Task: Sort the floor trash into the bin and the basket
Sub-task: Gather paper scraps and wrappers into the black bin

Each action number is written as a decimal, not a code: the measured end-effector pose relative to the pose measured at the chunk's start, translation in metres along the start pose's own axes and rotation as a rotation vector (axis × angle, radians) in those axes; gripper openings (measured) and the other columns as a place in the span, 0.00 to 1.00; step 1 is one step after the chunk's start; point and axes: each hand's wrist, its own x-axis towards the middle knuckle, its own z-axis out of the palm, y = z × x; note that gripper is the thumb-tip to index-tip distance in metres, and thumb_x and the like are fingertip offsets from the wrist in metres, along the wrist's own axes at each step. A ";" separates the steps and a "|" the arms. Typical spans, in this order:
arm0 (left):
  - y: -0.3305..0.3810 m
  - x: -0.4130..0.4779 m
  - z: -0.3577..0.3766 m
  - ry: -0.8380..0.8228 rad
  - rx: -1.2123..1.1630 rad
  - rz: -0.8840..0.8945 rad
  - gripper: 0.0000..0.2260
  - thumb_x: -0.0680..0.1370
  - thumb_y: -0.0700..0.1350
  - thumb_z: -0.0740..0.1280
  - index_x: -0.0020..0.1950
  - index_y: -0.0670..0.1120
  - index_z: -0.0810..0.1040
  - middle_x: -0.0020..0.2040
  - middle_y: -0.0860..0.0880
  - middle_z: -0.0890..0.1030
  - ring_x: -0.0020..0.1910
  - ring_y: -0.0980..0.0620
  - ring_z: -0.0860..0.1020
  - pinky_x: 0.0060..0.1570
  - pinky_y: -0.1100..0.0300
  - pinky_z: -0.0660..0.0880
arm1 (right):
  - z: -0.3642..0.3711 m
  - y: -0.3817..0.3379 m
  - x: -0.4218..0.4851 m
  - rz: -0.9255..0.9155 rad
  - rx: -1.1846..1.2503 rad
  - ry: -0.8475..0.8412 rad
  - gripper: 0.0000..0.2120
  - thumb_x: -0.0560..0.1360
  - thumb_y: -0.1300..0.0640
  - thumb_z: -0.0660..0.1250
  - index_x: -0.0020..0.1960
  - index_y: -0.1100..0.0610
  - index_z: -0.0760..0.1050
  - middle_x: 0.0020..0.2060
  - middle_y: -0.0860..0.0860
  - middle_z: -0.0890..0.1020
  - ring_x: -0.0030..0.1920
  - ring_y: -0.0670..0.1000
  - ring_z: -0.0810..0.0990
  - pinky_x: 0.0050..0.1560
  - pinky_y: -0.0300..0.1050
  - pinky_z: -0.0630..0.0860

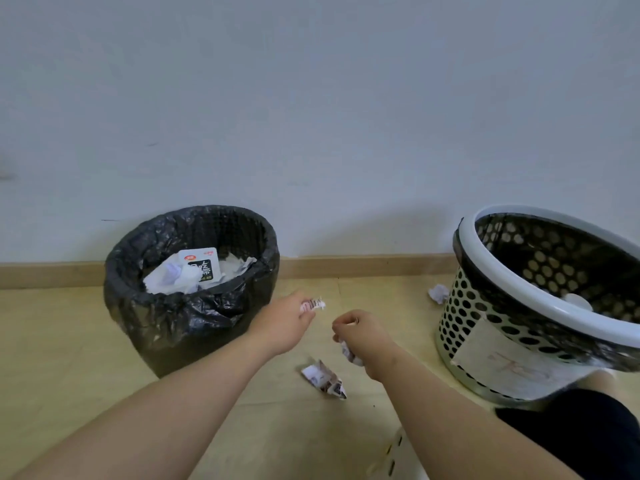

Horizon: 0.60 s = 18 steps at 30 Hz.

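Nearest the camera, in front of the black-lined bin [180,327] and to its right, a crumpled printed wrapper [323,379] lay on the floor. Just past it, the right hand [360,341] was closed in a fist round a crumpled white piece [348,353] that poked out below the fingers. Closer to the bin, the left hand [284,323] pinched a small printed scrap [313,304] in its fingertips, level with the bin's front wall and not yet over the rim.

The bin already held papers and a packet. Well to its right stood the perforated basket [464,317], with a paper ball [438,293] on the floor on the bin-facing side.

This looked like the carry-and-drop step. The next move likely called for raising the scrap over the bin's rim and releasing it. Which container the right hand's piece belonged in could not be told.
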 end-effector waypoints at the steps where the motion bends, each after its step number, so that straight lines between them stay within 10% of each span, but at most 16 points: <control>1: 0.001 -0.002 -0.009 0.015 -0.004 0.006 0.16 0.81 0.50 0.58 0.68 0.48 0.69 0.62 0.44 0.77 0.58 0.43 0.76 0.54 0.56 0.73 | 0.001 -0.003 -0.003 -0.007 0.010 -0.002 0.11 0.76 0.63 0.60 0.36 0.54 0.72 0.32 0.52 0.77 0.24 0.48 0.67 0.22 0.35 0.63; 10: 0.000 -0.011 -0.064 0.239 0.135 0.070 0.13 0.82 0.46 0.52 0.58 0.43 0.72 0.54 0.41 0.79 0.53 0.42 0.76 0.42 0.57 0.64 | 0.008 -0.042 -0.021 -0.109 0.067 0.025 0.11 0.76 0.65 0.60 0.35 0.57 0.71 0.29 0.53 0.75 0.21 0.48 0.67 0.24 0.35 0.62; 18: -0.033 -0.012 -0.101 0.501 -0.307 -0.139 0.09 0.80 0.49 0.61 0.49 0.44 0.69 0.40 0.49 0.73 0.39 0.49 0.73 0.41 0.56 0.69 | 0.036 -0.085 -0.036 -0.197 0.143 -0.008 0.09 0.76 0.65 0.58 0.37 0.59 0.70 0.26 0.55 0.72 0.21 0.47 0.66 0.21 0.35 0.60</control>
